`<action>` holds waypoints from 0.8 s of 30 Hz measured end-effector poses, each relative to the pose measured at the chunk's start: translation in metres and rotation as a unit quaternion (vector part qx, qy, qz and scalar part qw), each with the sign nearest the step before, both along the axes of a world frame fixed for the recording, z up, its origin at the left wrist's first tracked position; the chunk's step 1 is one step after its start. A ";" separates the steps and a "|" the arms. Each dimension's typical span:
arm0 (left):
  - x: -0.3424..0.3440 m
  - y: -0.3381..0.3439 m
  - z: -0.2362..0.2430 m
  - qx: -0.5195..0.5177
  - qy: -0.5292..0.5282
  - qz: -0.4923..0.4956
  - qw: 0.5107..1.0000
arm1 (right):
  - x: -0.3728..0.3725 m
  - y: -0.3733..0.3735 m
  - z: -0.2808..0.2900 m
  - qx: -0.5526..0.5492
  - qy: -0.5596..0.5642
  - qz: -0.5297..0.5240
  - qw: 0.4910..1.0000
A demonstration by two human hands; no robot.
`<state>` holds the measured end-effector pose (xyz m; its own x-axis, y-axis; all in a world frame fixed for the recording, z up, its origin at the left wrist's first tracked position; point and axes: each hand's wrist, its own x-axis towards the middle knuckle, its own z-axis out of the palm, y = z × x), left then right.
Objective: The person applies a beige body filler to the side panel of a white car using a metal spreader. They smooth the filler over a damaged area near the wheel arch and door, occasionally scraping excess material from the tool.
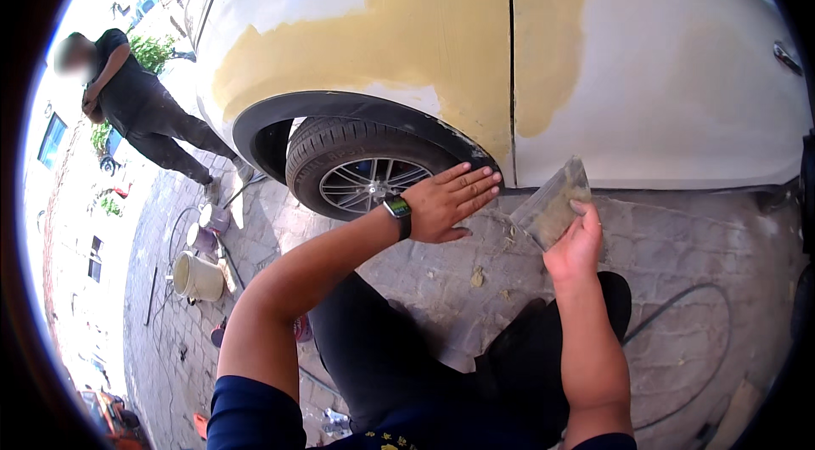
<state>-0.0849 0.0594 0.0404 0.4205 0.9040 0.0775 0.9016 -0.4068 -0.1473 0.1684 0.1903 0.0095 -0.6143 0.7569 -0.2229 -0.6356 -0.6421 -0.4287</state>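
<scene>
My left hand (pixel 450 204), with a dark watch on its wrist, is stretched flat, fingers apart. Its fingertips lie at the lower rear end of the black wheel-arch trim (pixel 365 102); whether they touch it I cannot tell. Between the thumb and fingers of my right hand (pixel 579 244) is a thin, greyish flat sheet (pixel 550 205) with yellowish smears, held up below the pale car door (pixel 671 110). Dull yellow filler (pixel 458 42) covers the panel above the wheel (pixel 373 174) and crosses the door seam onto the door.
Left of me on the brick paving stand a cream bucket (pixel 197 277) and two smaller pails (pixel 202 238). A person (pixel 140 98) in dark clothes stands past the car's end. A dark hose (pixel 726 323) curves over the ground at my right. Yellowish crumbs lie below the car.
</scene>
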 end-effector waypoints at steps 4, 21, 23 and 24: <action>0.061 -0.032 -0.028 0.026 -0.453 0.093 0.886 | 0.001 -0.001 0.000 0.053 -0.018 -0.014 0.998; 0.094 -0.077 -0.025 0.033 -0.881 0.220 0.418 | -0.042 -0.053 -0.016 0.127 -0.156 0.031 0.979; 0.088 -0.080 -0.016 0.052 -0.866 0.268 0.419 | -0.039 -0.037 -0.029 0.102 -0.170 -0.020 0.980; 0.082 -0.085 -0.027 0.054 -0.855 0.296 0.423 | -0.039 -0.034 -0.028 0.084 -0.168 -0.042 0.981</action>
